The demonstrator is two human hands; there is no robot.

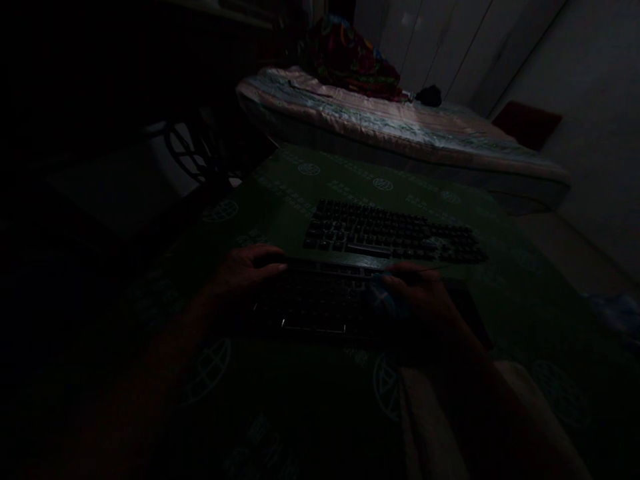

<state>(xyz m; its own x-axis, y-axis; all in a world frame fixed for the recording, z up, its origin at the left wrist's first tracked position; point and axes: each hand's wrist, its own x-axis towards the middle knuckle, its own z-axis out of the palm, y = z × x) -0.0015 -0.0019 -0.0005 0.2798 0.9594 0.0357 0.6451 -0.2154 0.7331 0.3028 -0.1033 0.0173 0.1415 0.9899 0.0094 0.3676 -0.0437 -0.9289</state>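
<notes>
The near keyboard (pixel 320 303) lies toward the near middle of a table under a green cloth (pixel 280 193) printed with pale globe marks, and both hands are on it. The left hand (pixel 245 270) lies flat over its far-left corner, fingers extended along the far edge and bearing down rather than gripping. The right hand (pixel 425 303) is at the keyboard's right end, closed on a small pale-blue wad (pixel 385 300) — probably a cloth, though the dark picture leaves that unsure — pressed against the keys.

Judged from this, the step is wiping the keys, and doing it well means the left hand pinning the board firmly so that it does not slide on the cloth, while the right draws the wad along the rows with light pressure — enough to lift dust, not enough to snag a keycap.

Count: two keyboards. The second keyboard (pixel 395 233) lies just beyond the first, toward the far edge of the table, untouched by either hand. One wad, two hands, and no other person in view.

Beyond the far edge stands a bed (pixel 400 133) with a striped cover, a heap of coloured fabric (pixel 350 57) at its head. A chair back (pixel 193 150) shows off the table's left edge. Something pale (pixel 440 427) lies at the near edge under the right forearm; what it is I cannot tell.
</notes>
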